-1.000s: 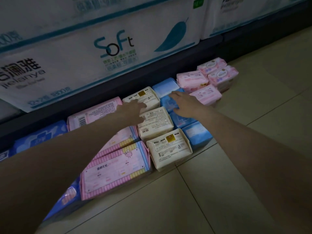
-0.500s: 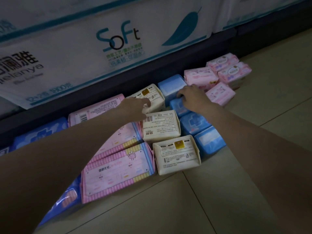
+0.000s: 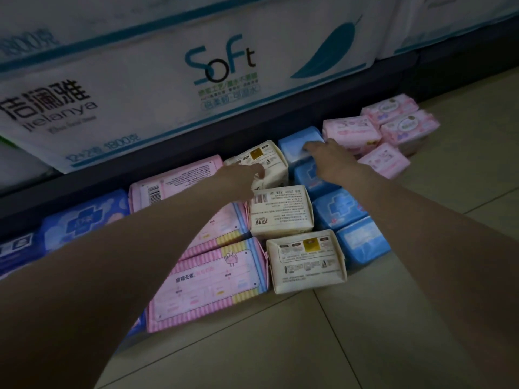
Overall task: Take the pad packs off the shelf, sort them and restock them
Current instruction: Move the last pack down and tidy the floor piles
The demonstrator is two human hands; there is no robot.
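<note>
Packs lie sorted in rows on the tiled floor (image 3: pixel 365 318) against the dark shelf base (image 3: pixel 196 141); left hand (image 3: pixel 238 181) rests on the rearmost cream pack (image 3: pixel 266 158), fingers (image 3: pixel 259 171) loosely curled over its near face, grip not discernible; two further cream packs (image 3: pixel 280 211) lie just nearer than that hand; right hand (image 3: pixel 334 161) reaches the rearmost light-blue pack (image 3: pixel 297 141), fingers (image 3: pixel 310 147) extended and touching its top; pink packs (image 3: pixel 351 130) lie just right of those fingers.
</note>
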